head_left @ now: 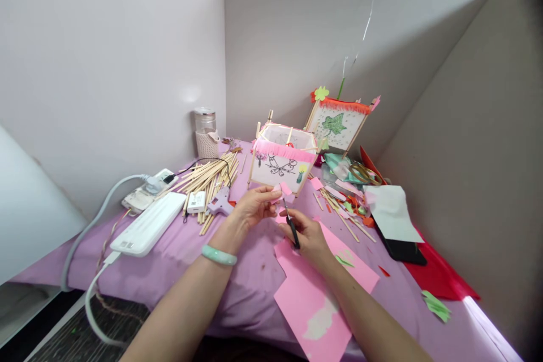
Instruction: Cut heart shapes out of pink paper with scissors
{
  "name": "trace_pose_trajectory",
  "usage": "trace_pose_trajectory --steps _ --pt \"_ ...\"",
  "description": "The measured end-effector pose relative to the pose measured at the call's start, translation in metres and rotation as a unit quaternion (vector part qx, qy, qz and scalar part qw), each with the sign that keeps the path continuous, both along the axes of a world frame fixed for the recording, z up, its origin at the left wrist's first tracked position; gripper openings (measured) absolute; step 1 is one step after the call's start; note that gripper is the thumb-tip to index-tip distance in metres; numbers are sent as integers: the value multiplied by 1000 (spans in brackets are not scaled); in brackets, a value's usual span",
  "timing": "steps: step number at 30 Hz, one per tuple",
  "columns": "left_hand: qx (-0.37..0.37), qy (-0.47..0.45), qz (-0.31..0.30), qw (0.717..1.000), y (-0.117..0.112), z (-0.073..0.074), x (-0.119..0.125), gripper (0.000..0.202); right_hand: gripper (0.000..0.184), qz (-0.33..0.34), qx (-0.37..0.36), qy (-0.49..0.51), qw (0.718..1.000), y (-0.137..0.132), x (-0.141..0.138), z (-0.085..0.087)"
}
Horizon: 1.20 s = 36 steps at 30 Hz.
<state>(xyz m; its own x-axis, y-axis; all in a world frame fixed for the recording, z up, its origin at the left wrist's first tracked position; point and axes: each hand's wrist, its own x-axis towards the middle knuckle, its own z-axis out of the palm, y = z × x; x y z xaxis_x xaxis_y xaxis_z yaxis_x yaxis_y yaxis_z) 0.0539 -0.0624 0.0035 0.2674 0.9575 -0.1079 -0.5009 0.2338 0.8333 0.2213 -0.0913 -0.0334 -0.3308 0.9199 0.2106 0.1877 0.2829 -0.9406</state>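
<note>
Above a purple tablecloth (257,288), the person's left hand (254,205) is pinching a small pink paper piece (285,188), while the right hand (309,236), just beside it, is gripping black-handled scissors (293,232) with the blades pointing toward that piece. Directly behind the piece, a stick-framed paper lantern (267,171) is standing. Beneath the right forearm, a cut pink sheet (303,297) is lying, and a lilac glue gun (220,202) is resting near wooden sticks (210,172).
</note>
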Motion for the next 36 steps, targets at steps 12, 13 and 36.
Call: trace_pose_trajectory --steps 12,13,36 --pt "19 5 11 1000 -1 3 -1 28 45 -11 -11 -15 1000 -1 1 3" --pt "25 6 8 1000 -1 3 -2 28 45 -9 -12 -15 1000 -1 1 3" --pt "83 104 20 991 1 7 -16 23 39 15 -4 -22 1000 2 9 3"
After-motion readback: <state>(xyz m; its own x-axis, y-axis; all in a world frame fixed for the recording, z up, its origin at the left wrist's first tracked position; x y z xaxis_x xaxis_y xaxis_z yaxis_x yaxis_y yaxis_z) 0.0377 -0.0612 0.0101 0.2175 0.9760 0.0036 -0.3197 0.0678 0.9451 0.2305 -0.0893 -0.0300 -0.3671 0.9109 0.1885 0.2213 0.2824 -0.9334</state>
